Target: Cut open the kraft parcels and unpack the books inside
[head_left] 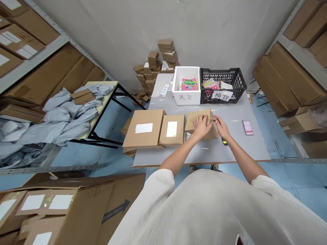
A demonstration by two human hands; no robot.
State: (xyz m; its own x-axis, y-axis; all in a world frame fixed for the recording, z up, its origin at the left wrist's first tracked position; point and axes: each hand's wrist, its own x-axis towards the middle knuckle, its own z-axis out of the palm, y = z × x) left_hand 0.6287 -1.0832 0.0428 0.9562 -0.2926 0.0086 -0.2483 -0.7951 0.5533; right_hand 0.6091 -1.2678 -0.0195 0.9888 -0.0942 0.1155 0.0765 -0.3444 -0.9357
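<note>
A small cardboard box (192, 118) sits on the grey table in front of me. My left hand (201, 126) lies on its top with fingers spread. At the box's right edge is my right hand (220, 126), its fingers bent and apart, touching the side. A yellow and black cutter (224, 142) lies beside the box, near my right wrist. To the left stand a medium box (165, 132) and a larger box (155, 119), both with white labels.
Behind are a white bin (187, 98) with booklets and a black crate (236, 90). A phone (247, 127) lies right on the table (255, 149). Grey bags cover the left table (116, 85). Stacked boxes (166, 46) stand by the wall; shelves flank both sides.
</note>
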